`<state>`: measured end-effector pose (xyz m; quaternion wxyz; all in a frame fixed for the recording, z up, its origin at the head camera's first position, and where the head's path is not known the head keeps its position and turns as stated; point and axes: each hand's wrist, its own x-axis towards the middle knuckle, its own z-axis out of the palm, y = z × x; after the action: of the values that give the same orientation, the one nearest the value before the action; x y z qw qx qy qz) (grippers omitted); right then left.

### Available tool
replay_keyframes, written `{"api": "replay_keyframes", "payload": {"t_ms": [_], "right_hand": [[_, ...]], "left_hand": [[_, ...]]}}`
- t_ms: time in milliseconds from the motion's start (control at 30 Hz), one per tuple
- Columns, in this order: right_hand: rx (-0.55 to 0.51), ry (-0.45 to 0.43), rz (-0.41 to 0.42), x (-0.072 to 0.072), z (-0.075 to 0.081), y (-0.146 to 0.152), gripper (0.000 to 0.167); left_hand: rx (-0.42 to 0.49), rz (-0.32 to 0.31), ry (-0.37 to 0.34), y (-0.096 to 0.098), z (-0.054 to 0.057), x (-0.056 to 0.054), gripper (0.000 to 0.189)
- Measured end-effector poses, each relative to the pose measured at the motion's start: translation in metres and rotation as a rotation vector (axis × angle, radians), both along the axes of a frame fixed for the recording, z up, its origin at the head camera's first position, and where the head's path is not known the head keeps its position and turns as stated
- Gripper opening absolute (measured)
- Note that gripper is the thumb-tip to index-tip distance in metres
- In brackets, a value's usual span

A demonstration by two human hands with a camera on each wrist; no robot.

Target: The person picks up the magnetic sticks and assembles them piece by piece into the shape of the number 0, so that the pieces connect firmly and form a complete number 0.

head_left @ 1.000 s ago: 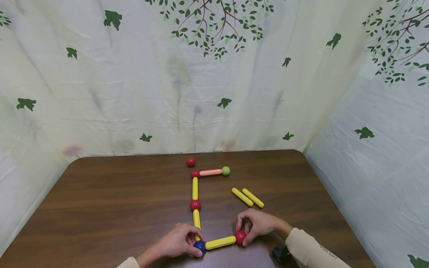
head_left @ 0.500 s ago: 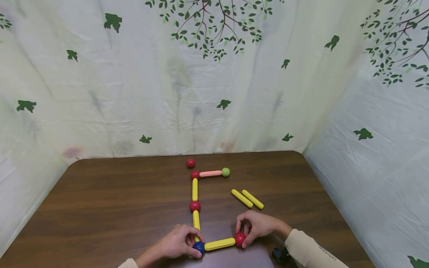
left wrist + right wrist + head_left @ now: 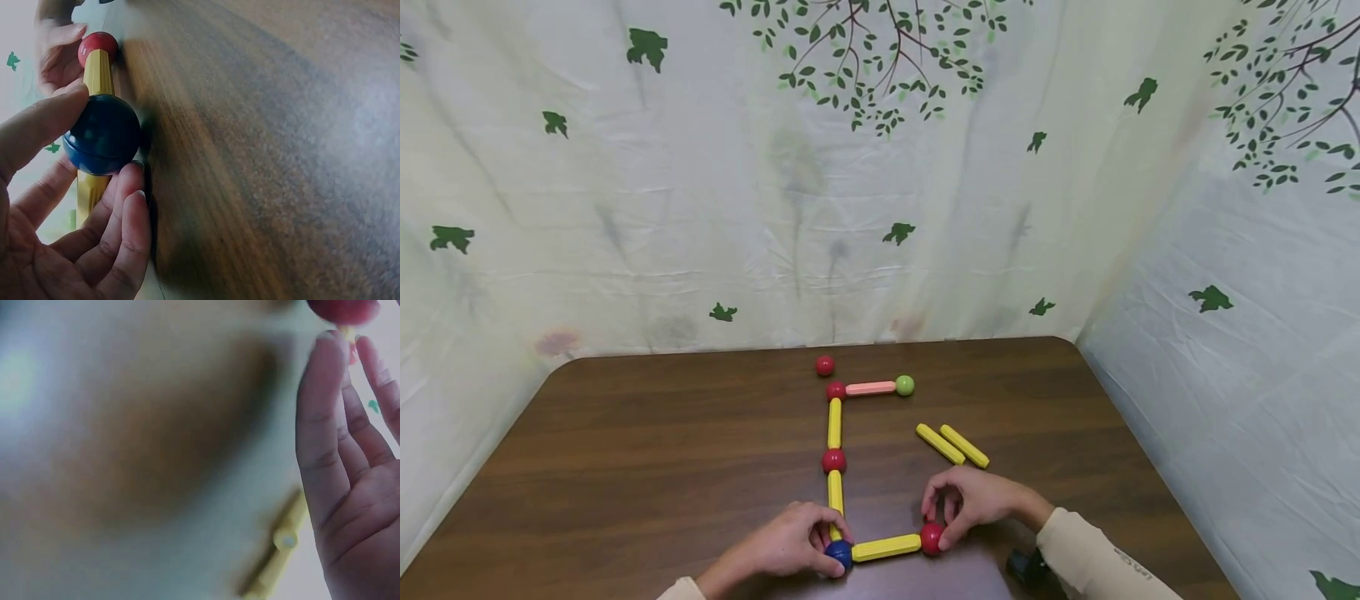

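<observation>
My left hand pinches a blue ball between thumb and fingers at the near corner of a ball-and-stick figure. A yellow stick runs from it to a red ball, which my right hand holds by thumb and fingertips. From the blue ball another yellow stick leads away to a middle red ball. Beyond that, a yellow stick reaches the far red ball, joined by a pink stick to a green ball. The right wrist view is blurred.
Two loose yellow sticks lie side by side beyond my right hand. A loose red ball sits near the far edge of the brown table. A black object is by the right sleeve. A leaf-patterned curtain hangs behind.
Both hands have shifted slightly left with the blue ball, the near yellow stick and its red ball. The lower upright stick now stands straighter in line with the one above.
</observation>
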<state>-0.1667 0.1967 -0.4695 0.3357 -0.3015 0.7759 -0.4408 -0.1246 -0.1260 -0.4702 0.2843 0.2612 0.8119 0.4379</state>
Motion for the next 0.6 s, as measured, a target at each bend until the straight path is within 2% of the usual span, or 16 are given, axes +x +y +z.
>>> {"api": "replay_keyframes", "payload": {"t_ms": [133, 233, 333, 433, 600], "right_hand": [[0.019, 0.119, -0.125, -0.018, 0.011, 0.005, 0.025], [0.108, 0.252, -0.243, -0.037, 0.020, 0.004, 0.024], [0.225, 0.335, -0.325, -0.054, 0.026, -0.002, 0.024], [0.322, 0.366, -0.350, -0.066, 0.028, -0.012, 0.026], [0.415, 0.385, -0.309, -0.080, 0.026, -0.024, 0.025]], "left_hand": [[0.002, 0.000, -0.002, -0.001, 0.000, 0.000, 0.022], [0.008, 0.000, 0.006, -0.001, 0.001, 0.000, 0.022], [0.009, 0.001, -0.003, -0.002, 0.001, 0.000, 0.022], [0.017, 0.001, -0.011, -0.002, 0.001, 0.000, 0.022], [0.038, 0.002, -0.005, -0.001, -0.001, 0.002, 0.023]]}}
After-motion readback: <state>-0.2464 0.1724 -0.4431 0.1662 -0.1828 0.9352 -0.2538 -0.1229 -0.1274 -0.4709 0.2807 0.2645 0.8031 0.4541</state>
